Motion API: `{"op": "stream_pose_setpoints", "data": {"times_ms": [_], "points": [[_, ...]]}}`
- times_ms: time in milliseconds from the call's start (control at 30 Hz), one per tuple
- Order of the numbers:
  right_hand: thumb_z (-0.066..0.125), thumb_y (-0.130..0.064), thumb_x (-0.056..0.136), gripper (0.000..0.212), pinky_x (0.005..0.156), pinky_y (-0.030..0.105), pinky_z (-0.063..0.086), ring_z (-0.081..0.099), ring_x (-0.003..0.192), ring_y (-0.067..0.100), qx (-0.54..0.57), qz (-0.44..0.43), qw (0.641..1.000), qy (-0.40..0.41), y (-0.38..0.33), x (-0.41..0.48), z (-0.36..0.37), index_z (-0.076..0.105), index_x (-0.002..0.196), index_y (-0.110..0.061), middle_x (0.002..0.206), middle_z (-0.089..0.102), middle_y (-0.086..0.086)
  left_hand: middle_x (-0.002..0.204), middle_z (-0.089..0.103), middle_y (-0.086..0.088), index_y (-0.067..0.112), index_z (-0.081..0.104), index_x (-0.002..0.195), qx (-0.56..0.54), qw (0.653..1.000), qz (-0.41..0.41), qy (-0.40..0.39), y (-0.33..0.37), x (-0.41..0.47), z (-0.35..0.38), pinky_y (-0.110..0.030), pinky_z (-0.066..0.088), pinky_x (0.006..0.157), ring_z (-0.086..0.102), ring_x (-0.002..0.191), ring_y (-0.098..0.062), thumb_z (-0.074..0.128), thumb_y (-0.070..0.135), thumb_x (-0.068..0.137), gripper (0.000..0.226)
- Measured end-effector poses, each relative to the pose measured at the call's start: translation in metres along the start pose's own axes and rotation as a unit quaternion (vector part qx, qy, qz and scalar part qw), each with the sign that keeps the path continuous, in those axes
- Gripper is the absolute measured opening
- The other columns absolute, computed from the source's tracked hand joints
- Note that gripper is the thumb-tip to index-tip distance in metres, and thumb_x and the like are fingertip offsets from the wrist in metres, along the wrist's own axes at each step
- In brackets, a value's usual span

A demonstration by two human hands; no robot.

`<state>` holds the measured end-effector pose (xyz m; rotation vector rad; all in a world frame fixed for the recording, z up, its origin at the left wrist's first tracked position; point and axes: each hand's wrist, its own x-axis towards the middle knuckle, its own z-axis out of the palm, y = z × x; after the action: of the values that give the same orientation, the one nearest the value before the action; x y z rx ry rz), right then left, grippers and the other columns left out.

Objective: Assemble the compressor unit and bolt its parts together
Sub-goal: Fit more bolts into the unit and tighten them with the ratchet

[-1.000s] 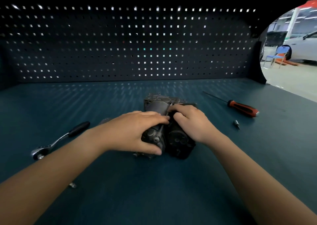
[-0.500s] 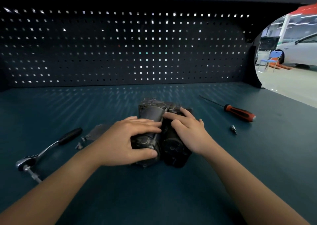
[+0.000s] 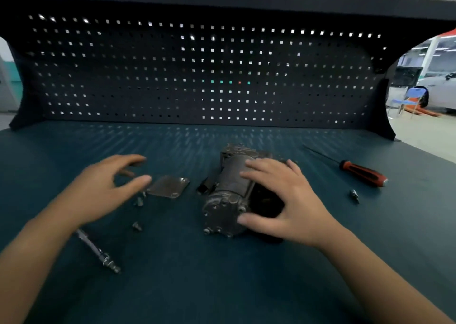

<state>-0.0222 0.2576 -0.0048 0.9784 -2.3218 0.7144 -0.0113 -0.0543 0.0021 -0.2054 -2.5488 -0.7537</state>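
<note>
The grey metal compressor unit (image 3: 228, 195) lies on the dark bench, its round end cap facing me. My right hand (image 3: 283, 200) rests over its right side, fingers spread across the body and thumb against the end cap. A flat square cover plate (image 3: 169, 186) lies to the unit's left. My left hand (image 3: 106, 188) hovers just left of the plate, fingers apart and holding nothing. Loose bolts (image 3: 139, 201) lie under that hand, and one bolt (image 3: 136, 225) sits nearer to me.
A ratchet extension (image 3: 98, 251) pokes out from under my left forearm. A red-handled screwdriver (image 3: 360, 172) and a small bit (image 3: 354, 195) lie to the right. A black pegboard (image 3: 197, 77) closes the back of the bench (image 3: 222, 286).
My left hand has let go of the compressor and moved left, uncovering the cover plate and bolts. My right hand stays on the unit. The camera view has shifted, so the unit sits further right.
</note>
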Motion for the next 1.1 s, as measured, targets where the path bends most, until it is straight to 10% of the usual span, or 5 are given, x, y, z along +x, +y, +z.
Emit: {"op": "stream_pose_setpoints", "data": {"times_ms": [200, 367, 567, 833, 1100], "points": [[0.066, -0.052, 0.071, 0.054, 0.105, 0.063, 0.022, 0.055, 0.117, 0.015, -0.07, -0.033, 0.997, -0.008, 0.0, 0.0, 0.01, 0.065, 0.115, -0.021, 0.122, 0.062, -0.003, 0.123, 0.058, -0.014, 0.009, 0.058, 0.122, 0.08, 0.974, -0.212, 0.027, -0.063, -0.008, -0.022, -0.039, 0.04, 0.095, 0.053, 0.113, -0.03, 0.069, 0.034, 0.08, 0.05], [0.061, -0.052, 0.07, 0.054, 0.103, 0.068, 0.016, 0.056, 0.113, 0.017, -0.107, -0.021, 0.994, -0.003, 0.001, 0.0, 0.012, 0.067, 0.113, -0.02, 0.117, 0.065, -0.001, 0.075, 0.065, 0.003, 0.032, 0.063, 0.076, 0.069, 0.98, -0.173, 0.071, -0.04, -0.045, -0.022, -0.029, 0.039, 0.068, 0.058, 0.076, -0.019, 0.066, 0.029, 0.083, 0.008], [0.061, -0.05, 0.071, 0.053, 0.104, 0.069, 0.014, 0.057, 0.114, 0.021, -0.108, -0.004, 0.994, 0.002, 0.001, 0.001, 0.013, 0.066, 0.114, -0.02, 0.117, 0.064, -0.001, 0.063, 0.049, 0.048, 0.056, 0.054, 0.087, 0.099, 0.985, -0.063, -0.13, -0.002, -0.104, -0.013, -0.006, 0.036, 0.063, 0.05, 0.068, 0.021, 0.05, 0.05, 0.086, 0.008], [0.059, -0.057, 0.071, 0.059, 0.105, 0.065, 0.017, 0.056, 0.11, 0.017, -0.094, 0.003, 0.996, 0.012, -0.001, -0.001, 0.011, 0.066, 0.113, -0.017, 0.115, 0.064, -0.001, 0.06, 0.055, 0.007, 0.028, 0.051, 0.07, 0.158, 0.968, -0.186, -0.059, 0.007, -0.112, -0.018, -0.021, 0.037, 0.053, 0.053, 0.058, -0.003, 0.015, 0.081, 0.055, 0.066], [0.046, -0.067, 0.064, 0.078, 0.1, 0.023, 0.029, 0.041, 0.115, 0.002, -0.02, 0.025, 0.999, -0.017, 0.002, -0.003, 0.003, 0.057, 0.125, -0.019, 0.126, 0.054, -0.006, 0.056, 0.062, -0.005, 0.014, 0.058, 0.091, -0.167, 0.934, -0.308, 0.075, -0.016, -0.119, -0.023, -0.024, 0.044, 0.039, 0.057, 0.038, -0.013, 0.055, 0.005, 0.088, 0.01]]}}
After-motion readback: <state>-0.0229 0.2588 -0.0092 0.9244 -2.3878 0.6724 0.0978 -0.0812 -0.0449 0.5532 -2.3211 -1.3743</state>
